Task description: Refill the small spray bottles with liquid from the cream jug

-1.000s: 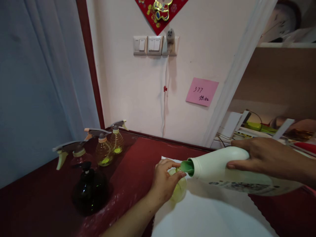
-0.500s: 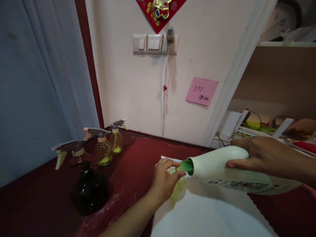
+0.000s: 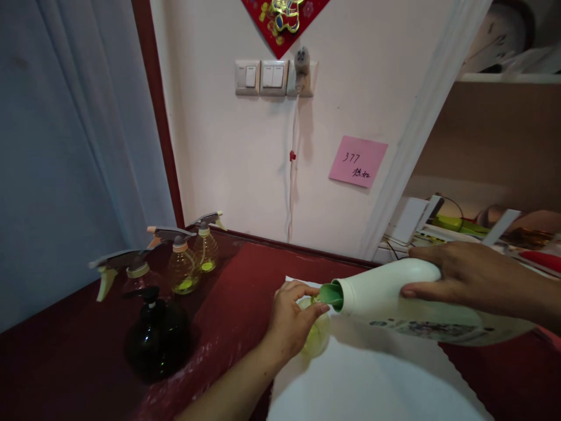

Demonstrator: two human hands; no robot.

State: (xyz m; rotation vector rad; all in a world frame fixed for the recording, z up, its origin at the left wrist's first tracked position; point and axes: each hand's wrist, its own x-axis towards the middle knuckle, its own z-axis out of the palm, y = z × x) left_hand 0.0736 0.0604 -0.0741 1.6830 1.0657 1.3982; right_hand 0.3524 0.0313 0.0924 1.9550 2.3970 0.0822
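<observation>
My right hand (image 3: 460, 273) grips a large pale green jug (image 3: 390, 292), tipped nearly level with its mouth to the left. Its green pouring spout (image 3: 332, 295) rests over the neck of a small clear yellowish bottle (image 3: 316, 338). My left hand (image 3: 291, 321) pinches that bottle around its neck, thumb in front and fingers behind. The bottle stands on a white sheet (image 3: 372, 380). My fingers and the spout hide the bottle's opening, and I cannot make out the liquid stream clearly.
Spray bottles (image 3: 184, 272) with a little yellow liquid stand at the left, behind a dark pump bottle (image 3: 158, 339). A wall with a cord (image 3: 291, 193) rises behind the red tabletop (image 3: 236, 298). Cluttered shelves (image 3: 504, 77) are at the right.
Almost nothing differs. Both hands, the jug and the small bottle keep their places; the whole view shifts very slightly.
</observation>
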